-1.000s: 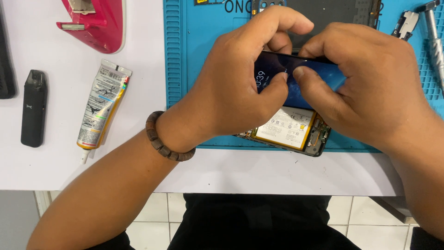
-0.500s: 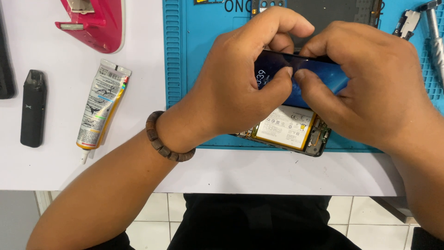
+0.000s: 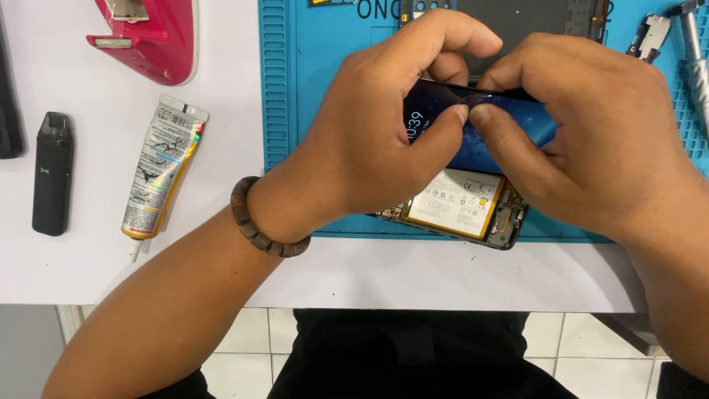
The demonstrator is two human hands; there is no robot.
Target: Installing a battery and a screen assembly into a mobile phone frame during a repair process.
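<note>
A lit phone screen (image 3: pixel 480 125) with a blue picture is held tilted above an opened phone body (image 3: pixel 461 207), whose white-labelled battery shows beneath. My left hand (image 3: pixel 377 140) grips the screen's left side, thumb pressed on the glass. My right hand (image 3: pixel 591 140) grips the right side, its thumb tip meeting the left thumb near the screen's middle. Both hands hover over a blue work mat (image 3: pixel 317 66). A brown bead bracelet (image 3: pixel 258 222) circles my left wrist.
On the white table (image 3: pixel 443 273) to the left lie a glue tube (image 3: pixel 159 174), a small black device (image 3: pixel 52 174) and a pink tool (image 3: pixel 151 33). A dark phone panel (image 3: pixel 532 15) and metal tools (image 3: pixel 690 52) rest at the mat's far side.
My thumbs have shifted slightly along the screen toward each other; the screen stays held in about the same place.
</note>
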